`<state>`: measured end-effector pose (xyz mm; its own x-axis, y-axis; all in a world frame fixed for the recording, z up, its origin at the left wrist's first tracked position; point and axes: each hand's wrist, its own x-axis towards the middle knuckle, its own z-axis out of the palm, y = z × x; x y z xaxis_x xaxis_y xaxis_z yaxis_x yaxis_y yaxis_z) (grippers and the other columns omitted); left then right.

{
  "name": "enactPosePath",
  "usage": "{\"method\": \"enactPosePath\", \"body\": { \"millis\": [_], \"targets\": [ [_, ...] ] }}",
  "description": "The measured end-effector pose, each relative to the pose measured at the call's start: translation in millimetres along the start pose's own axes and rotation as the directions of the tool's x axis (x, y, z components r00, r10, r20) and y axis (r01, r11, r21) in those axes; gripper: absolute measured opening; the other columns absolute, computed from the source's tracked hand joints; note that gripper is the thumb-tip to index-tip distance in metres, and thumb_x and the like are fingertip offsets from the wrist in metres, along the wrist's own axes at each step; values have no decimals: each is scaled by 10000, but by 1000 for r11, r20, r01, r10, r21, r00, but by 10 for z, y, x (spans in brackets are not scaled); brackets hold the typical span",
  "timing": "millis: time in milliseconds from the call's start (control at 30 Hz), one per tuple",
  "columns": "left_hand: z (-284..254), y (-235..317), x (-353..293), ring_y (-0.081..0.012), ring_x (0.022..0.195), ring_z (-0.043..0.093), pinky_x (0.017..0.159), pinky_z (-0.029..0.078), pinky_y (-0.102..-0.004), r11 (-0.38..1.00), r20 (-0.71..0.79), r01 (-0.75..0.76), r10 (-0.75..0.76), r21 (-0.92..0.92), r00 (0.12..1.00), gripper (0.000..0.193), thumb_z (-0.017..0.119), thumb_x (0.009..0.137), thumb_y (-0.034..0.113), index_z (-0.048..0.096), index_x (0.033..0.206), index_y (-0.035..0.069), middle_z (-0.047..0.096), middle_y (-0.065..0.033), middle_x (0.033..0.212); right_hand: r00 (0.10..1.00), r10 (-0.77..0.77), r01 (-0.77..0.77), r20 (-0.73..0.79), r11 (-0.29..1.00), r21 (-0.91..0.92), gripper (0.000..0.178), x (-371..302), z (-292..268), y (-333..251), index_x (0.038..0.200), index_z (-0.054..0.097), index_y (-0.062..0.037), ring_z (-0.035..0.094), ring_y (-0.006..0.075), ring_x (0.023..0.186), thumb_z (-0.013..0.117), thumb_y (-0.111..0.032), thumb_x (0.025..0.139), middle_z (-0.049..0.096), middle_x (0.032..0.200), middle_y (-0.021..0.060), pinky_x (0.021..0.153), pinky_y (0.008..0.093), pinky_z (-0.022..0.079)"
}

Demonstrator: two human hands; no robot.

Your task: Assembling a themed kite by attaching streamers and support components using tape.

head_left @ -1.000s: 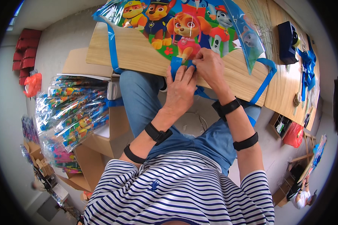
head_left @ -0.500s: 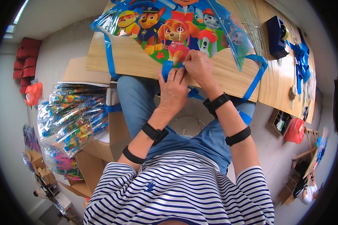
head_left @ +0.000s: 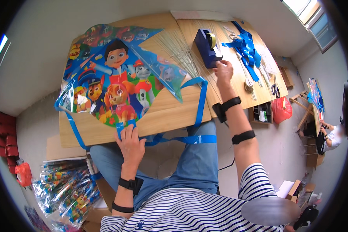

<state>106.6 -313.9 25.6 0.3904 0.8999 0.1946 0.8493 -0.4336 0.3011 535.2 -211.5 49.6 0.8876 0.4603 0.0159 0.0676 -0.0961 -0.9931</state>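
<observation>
A large plastic kite sheet (head_left: 104,73), printed with cartoon dogs and a child, is spread over the wooden table (head_left: 170,110). At its lower tip, near the table edge, my left hand (head_left: 130,146) presses its fingers on a blue ribbon (head_left: 120,127) against the sheet. More blue ribbon (head_left: 201,102) loops from the sheet's right corner down to my lap. My right hand (head_left: 223,72) reaches to the front end of a dark blue tape dispenser (head_left: 205,48), fingertips drawn together. Whatever is between those fingertips is too small to make out.
Thin clear rods (head_left: 178,52) lie beside the dispenser. A heap of blue ribbon (head_left: 247,50) and scissors (head_left: 275,91) are on the right. Wrapped printed packs (head_left: 65,189) fill a box at lower left. A red bag (head_left: 282,109) hangs off the right edge; another person (head_left: 330,137) sits beyond.
My right hand has left the sheet's lower tip and moved right to the tape dispenser. My left hand stays at the ribbon. The view has turned right.
</observation>
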Motion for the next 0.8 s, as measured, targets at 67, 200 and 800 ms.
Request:
{"method": "enactPosePath", "body": {
  "millis": [67, 200, 800],
  "targets": [
    [-18, 19, 7, -310, 1238, 446, 1126, 210, -575, 1000, 19, 0, 0, 20, 1000, 525, 786, 686, 209, 621, 1146, 15, 539, -101, 1312, 995, 95, -96, 15, 995, 25, 332, 310, -111, -122, 1167, 530, 5, 664, 184, 612, 643, -113, 878, 656, 963, 148, 480, 283, 512],
    [-13, 30, 15, -310, 1237, 448, 1130, 207, -570, 999, 32, 7, -8, 42, 999, 536, 788, 686, 211, 622, 1154, 8, 539, -104, 1315, 946, 285, -298, 156, 953, 62, 305, 685, -83, -321, 1149, 551, -21, 666, 252, 679, 652, -132, 883, 619, 989, 136, 543, 326, 541],
    [-26, 56, 23, -304, 1237, 450, 1118, 234, -572, 1000, 47, -7, 6, 23, 999, 563, 804, 683, 213, 617, 1176, 16, 543, -84, 1326, 866, 376, -472, 330, 833, 288, 196, 572, -336, 45, 1050, 529, 77, 686, 350, 881, 605, -26, 902, 606, 974, 221, 791, 491, 599]
  ]
}}
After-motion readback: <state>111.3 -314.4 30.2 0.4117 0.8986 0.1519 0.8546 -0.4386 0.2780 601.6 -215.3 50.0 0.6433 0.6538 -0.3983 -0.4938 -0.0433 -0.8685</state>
